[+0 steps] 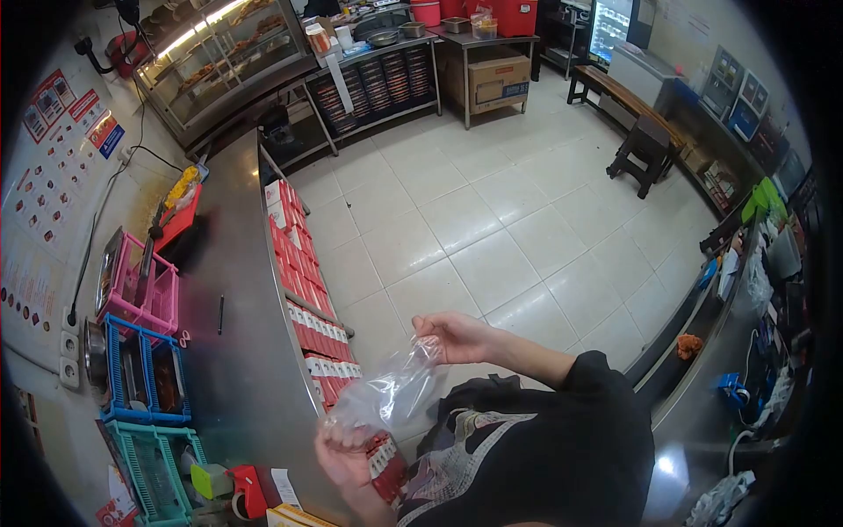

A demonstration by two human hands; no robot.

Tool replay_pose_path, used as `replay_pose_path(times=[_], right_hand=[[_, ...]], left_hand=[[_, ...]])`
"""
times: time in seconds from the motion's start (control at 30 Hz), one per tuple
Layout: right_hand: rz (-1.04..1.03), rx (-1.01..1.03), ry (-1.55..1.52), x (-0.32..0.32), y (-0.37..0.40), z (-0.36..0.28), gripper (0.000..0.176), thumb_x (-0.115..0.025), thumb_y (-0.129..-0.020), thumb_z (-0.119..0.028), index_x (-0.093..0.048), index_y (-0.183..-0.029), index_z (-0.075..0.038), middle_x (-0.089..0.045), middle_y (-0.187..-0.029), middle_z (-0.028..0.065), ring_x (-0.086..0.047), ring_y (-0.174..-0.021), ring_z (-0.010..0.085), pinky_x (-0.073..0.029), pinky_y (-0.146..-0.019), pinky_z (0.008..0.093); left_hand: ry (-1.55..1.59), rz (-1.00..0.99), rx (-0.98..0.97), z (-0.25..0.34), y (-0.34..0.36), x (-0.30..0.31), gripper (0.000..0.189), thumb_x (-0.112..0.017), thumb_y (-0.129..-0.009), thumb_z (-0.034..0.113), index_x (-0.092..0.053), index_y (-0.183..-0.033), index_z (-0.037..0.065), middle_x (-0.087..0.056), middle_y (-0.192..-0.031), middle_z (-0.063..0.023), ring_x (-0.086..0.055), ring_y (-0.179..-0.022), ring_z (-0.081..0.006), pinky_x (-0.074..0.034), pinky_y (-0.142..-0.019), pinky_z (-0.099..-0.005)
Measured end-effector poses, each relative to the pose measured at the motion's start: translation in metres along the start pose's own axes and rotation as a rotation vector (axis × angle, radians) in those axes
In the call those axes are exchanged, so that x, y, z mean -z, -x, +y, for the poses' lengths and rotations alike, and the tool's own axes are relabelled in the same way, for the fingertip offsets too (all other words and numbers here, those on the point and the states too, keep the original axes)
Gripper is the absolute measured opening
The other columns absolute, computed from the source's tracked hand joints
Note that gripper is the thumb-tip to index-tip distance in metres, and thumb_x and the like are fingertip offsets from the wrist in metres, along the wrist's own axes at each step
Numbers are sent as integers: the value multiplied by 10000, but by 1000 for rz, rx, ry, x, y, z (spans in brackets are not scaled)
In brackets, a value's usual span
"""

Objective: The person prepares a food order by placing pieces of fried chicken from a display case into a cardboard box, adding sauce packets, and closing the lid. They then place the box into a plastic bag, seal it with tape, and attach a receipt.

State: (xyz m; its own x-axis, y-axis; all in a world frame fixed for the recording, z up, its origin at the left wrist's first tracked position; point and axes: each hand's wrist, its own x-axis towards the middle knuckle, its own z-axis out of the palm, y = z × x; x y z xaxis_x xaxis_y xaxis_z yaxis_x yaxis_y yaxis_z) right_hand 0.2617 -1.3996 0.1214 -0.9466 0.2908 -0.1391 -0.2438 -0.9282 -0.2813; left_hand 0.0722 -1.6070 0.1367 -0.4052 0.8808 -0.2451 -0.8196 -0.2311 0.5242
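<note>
A clear plastic bag (391, 391) is stretched between my two hands, in front of my black top. My right hand (450, 338) pinches its upper end, fingers closed. At the lower left end, my left hand (347, 452) has its fingers at the bag, partly seen through the plastic; whether they are closed on it is unclear. Beneath the bag, red and white folded boxes (303, 272) stand in rows on a shelf under the steel counter (237, 263).
Pink (162, 285), blue (145, 373) and teal baskets (154, 470) line the counter's left side. A red tape dispenser (248, 492) sits near its front end. Far back is a glass display case (219, 61). A dark stool (643, 154) and bench (628, 101) stand at right.
</note>
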Motion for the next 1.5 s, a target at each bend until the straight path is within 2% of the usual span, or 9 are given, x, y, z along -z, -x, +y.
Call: replay_pose_path(times=[0.13,0.2,0.23,0.3,0.57,0.73,1.0,1.23,1.5], right_hand=[[112,100,608,-58,7,-3,139,-557,-810,-41,-422,-783,-63,-460,-648,-18,-470,-607,57,-388,-525,215],[-53,319,1029,-71,5,6,202,-604,-804,-51,-402,-812,-59,-410,-630,-37,-445,-591,28,-361,-504,203],[-57,305,1023,-66,2,9,202,-604,-804,-51,-402,-812,-59,-410,-630,-37,-445,-591,28,-361,-504,203],[283,731,1319,-59,-10,3,216,-592,-828,-68,-381,-789,-50,-371,-610,-53,-414,-576,15,-347,-495,196],[283,695,804,-89,0,-5,278,-592,-847,-112,-341,-732,-78,-373,-557,-67,-349,-468,-9,-264,-386,167],[82,795,1050,-77,-17,0,346,-439,-915,-388,-446,-847,-49,-484,-714,13,-464,-680,72,-412,-623,243],[-56,243,789,-56,-14,34,403,-502,-887,-368,-510,-1110,-33,-538,-1004,75,-496,-891,98,-433,-736,295],[83,363,1050,-45,-7,61,290,-545,-866,-267,-550,-1038,-34,-579,-868,54,-552,-786,139,-466,-672,298],[197,408,2269,-26,-13,46,183,-526,-841,-256,-609,-925,-116,-598,-687,124,-558,-590,322,-420,-514,379]], left_hand=[[-100,38,-308,1,2,-29,147,-423,-863,101,-331,-750,122,-219,-585,45,-210,-487,-60,-265,-462,-227],[-843,189,-527,-13,5,-59,256,-518,-791,6,-312,-683,112,-276,-588,51,-297,-514,-42,-320,-493,-219],[-845,206,-525,-14,11,-53,256,-518,-791,6,-312,-683,112,-276,-588,51,-297,-514,-42,-320,-493,-219],[-1191,176,-482,-14,15,-32,351,-547,-707,-88,-266,-608,97,-338,-585,30,-400,-582,-43,-374,-530,-215],[-644,394,-737,-13,51,-45,344,-458,-831,-32,-222,-638,127,-332,-586,10,-266,-427,-23,-225,-354,-174],[-797,279,-1146,-8,20,-38,194,-600,-822,159,-446,-824,40,-493,-761,-50,-502,-660,-167,-443,-606,-271],[-838,211,-1077,-56,20,-61,198,-590,-828,163,-443,-859,35,-494,-797,-63,-506,-689,-175,-446,-624,-279],[-878,184,-992,-63,34,-45,206,-581,-834,168,-441,-894,29,-494,-833,-75,-510,-718,-184,-448,-642,-287],[-920,179,-912,-56,33,-34,221,-571,-841,173,-438,-935,23,-495,-874,-90,-514,-751,-193,-451,-662,-296]])
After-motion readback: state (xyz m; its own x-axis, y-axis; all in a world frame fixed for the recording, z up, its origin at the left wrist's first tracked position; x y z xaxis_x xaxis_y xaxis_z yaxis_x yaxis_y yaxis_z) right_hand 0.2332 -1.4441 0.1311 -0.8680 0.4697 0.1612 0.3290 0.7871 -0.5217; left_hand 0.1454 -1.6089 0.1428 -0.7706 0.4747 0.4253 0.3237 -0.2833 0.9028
